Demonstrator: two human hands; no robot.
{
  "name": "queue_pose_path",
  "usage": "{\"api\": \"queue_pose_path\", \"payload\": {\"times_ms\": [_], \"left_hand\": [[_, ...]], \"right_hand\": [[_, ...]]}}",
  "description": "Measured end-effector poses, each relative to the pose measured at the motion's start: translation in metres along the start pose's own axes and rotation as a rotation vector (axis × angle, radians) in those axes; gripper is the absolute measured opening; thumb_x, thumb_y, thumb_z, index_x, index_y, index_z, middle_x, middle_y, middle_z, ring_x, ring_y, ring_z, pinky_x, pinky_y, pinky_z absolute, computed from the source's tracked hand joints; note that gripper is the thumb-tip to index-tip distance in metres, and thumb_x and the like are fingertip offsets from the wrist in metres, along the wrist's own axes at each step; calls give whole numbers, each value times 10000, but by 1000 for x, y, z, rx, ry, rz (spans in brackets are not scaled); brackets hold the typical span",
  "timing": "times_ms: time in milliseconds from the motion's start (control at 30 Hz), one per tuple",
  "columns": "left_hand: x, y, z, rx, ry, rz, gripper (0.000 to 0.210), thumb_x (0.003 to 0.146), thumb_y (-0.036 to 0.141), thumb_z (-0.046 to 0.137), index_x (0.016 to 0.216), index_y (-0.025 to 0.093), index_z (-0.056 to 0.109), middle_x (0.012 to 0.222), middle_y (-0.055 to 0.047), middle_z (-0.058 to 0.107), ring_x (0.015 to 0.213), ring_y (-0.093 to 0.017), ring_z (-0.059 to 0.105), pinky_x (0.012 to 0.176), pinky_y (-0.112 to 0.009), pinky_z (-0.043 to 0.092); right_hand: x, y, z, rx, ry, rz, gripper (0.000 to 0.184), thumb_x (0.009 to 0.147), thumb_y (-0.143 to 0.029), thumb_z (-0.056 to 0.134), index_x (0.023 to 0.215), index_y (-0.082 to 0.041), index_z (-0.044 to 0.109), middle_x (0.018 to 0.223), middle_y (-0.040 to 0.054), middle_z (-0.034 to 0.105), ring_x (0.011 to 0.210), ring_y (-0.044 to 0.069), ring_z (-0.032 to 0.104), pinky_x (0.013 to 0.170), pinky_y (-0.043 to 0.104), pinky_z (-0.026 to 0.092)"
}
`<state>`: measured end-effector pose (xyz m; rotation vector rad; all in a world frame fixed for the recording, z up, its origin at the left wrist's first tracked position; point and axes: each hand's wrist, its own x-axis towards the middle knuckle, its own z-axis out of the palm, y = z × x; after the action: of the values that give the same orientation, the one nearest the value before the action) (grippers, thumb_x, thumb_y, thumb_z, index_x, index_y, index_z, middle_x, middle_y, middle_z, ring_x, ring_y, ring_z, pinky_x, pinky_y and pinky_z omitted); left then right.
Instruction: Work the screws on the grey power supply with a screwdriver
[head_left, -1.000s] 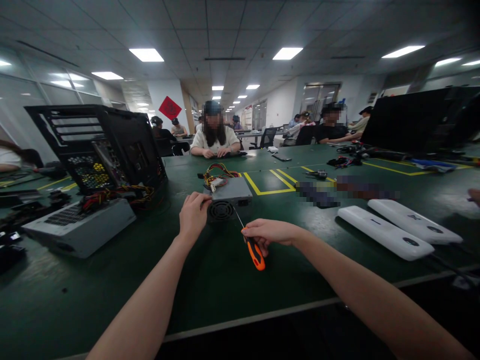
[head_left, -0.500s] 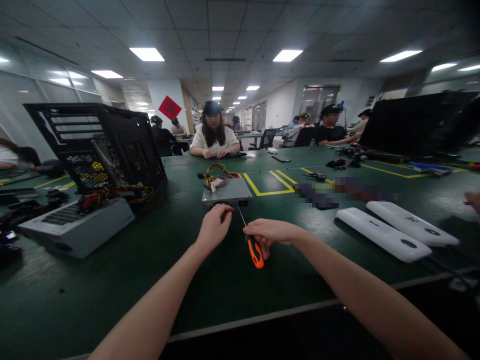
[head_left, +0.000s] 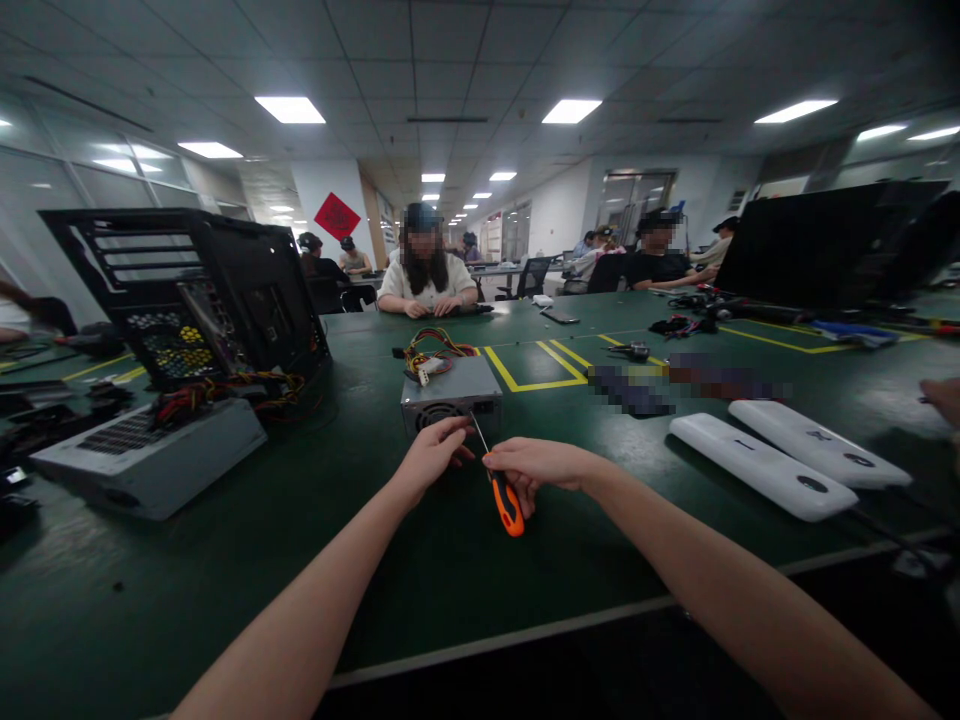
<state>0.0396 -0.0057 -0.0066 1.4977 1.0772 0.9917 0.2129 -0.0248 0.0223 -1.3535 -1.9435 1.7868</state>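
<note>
A grey power supply unit (head_left: 459, 378) lies on the green table in front of me, its round fan grille facing me and a bundle of coloured cables on top. My right hand (head_left: 534, 468) grips an orange and black screwdriver (head_left: 507, 502), whose thin shaft slants up toward the unit's front face. Whether the tip sits in a screw is too small to tell. Just left of the shaft, my left hand (head_left: 433, 455) is by the lower front of the unit, fingers apart and thumb lower; nothing shows in it.
To the left stand an open black computer case (head_left: 217, 300) and another grey power supply (head_left: 154, 455) with cables. Two white oblong devices (head_left: 761, 468) lie at right, near a black monitor (head_left: 825, 245). A person (head_left: 427, 275) sits across the green table (head_left: 420, 590).
My left hand's fingers have loosened and dropped slightly, uncovering more of the fan grille. The right hand keeps the screwdriver in nearly the same place; the view has shifted slightly.
</note>
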Motion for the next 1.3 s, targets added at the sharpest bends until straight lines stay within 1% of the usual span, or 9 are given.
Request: {"api": "queue_pose_path", "payload": {"times_ms": [133,300,500,767,967,1100,1200,1300], "left_hand": [[-2,1,-1,-114,-3,-30,334,813,208,485,1141,163,535,1140,-102,590,659,-77,592,577,-205,425],[2,-5,-3,-175,-28,-34,351,811,232,508,1156,172,526,1144,-102,586,676,-83,597,591,-210,423],[3,-7,-2,-202,-45,-49,352,812,231,510,1160,180,519,1132,-91,588,661,-75,593,591,-208,419],[2,-6,-3,-222,-67,-41,392,807,252,532,1191,183,499,1124,-95,590,681,-78,587,604,-205,425],[2,-7,-3,-226,-38,-48,384,806,249,537,1182,184,500,1104,-90,599,672,-72,586,593,-191,418],[3,-8,-4,-223,-50,-50,369,798,257,552,1157,179,520,1092,-92,605,674,-74,586,602,-196,424],[2,-7,-2,-199,-74,-56,330,791,284,565,1097,159,559,1027,-90,625,679,-82,586,602,-197,426],[-2,-6,3,-164,-139,-68,297,781,326,577,1019,151,602,846,-54,641,663,-87,580,590,-191,429]], "right_hand": [[1,1,-1,-8,-5,-7,156,932,-272,320,842,-172,399,463,-45,548,395,103,585,465,181,473],[3,3,-1,-17,-9,-5,153,929,-274,322,854,-166,401,470,-38,555,396,101,583,459,176,467],[5,6,-3,-28,-7,-12,164,921,-266,329,814,-168,407,465,-43,544,375,92,565,449,171,456],[2,2,-2,-34,28,-9,152,913,-288,360,832,-171,414,474,-54,535,373,94,554,448,184,457],[2,0,-1,-36,59,-15,169,921,-276,349,809,-171,419,471,-60,524,344,81,520,400,163,414],[2,0,-1,-31,79,-17,182,926,-293,354,824,-166,435,481,-49,545,343,76,513,396,158,404],[2,0,-1,-17,86,-27,201,925,-326,369,834,-163,445,484,-54,538,346,68,512,401,152,405],[3,1,1,1,93,-42,220,925,-345,369,828,-164,449,482,-66,516,336,56,498,385,139,387]]}}
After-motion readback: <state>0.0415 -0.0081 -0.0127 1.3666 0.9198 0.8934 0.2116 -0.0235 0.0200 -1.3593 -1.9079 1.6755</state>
